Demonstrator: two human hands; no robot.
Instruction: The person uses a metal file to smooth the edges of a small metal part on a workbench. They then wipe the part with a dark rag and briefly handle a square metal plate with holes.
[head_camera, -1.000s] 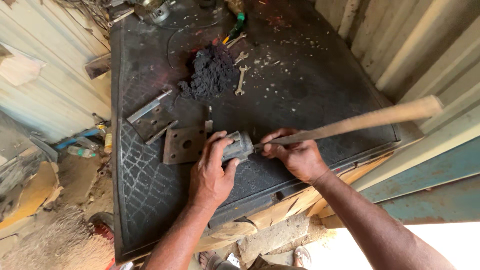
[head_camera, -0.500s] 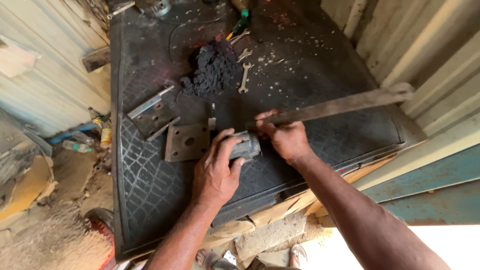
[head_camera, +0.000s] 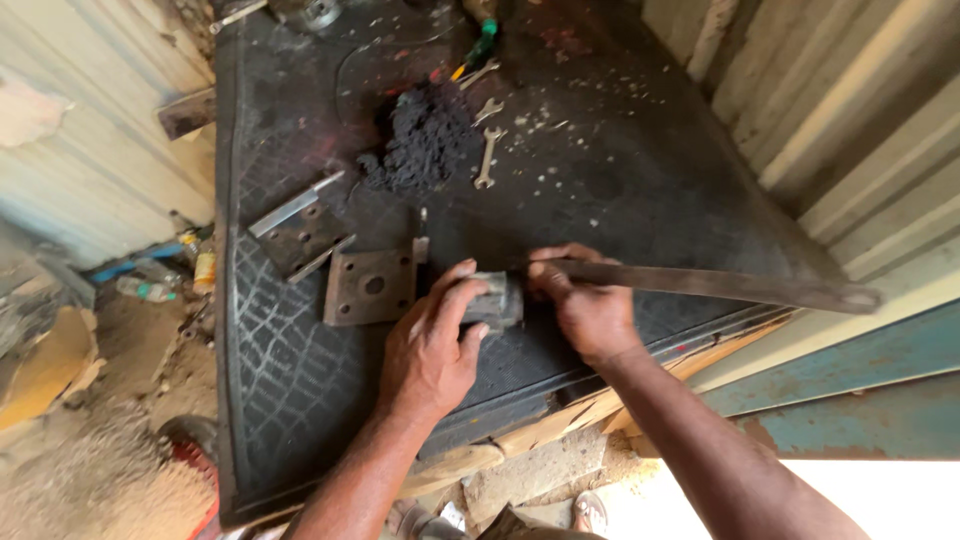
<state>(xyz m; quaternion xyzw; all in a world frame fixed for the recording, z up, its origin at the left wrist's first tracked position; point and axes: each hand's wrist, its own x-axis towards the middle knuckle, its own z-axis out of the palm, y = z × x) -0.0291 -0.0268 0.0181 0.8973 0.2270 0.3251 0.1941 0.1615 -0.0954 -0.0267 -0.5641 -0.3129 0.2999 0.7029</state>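
**Two hands locked on a hammer at the mat's near edge**

Two bare hands are seen at work over a dark rubber mat (head_camera: 300, 330) with a tyre-like tread pattern. The left hand (head_camera: 430, 345) is curled down over a grey metal hammer head (head_camera: 497, 300), fingers wrapped across its top, so most of the block is covered. The right hand (head_camera: 585, 305) is closed around the long handle (head_camera: 720, 285) just beside the head; the handle is held low and nearly level, running out to the right past the mat's edge toward a corrugated wall (head_camera: 850, 130). Hammer head and both hands are placed near the front edge of the mat, roughly at its middle.

Just to the left of the left hand, a rusty square steel plate (head_camera: 368, 287) with a centre hole and corner holes is laid flat. Beyond it, a second bracket plate (head_camera: 300, 228) with an angled edge is seen. Further back, a heap of black grit (head_camera: 420, 140) is piled, and beside it a small open-ended spanner (head_camera: 487, 160) is lying. A green-handled tool (head_camera: 483, 45) is glimpsed at the far end. Sandy ground (head_camera: 90, 470) is visible on the left.
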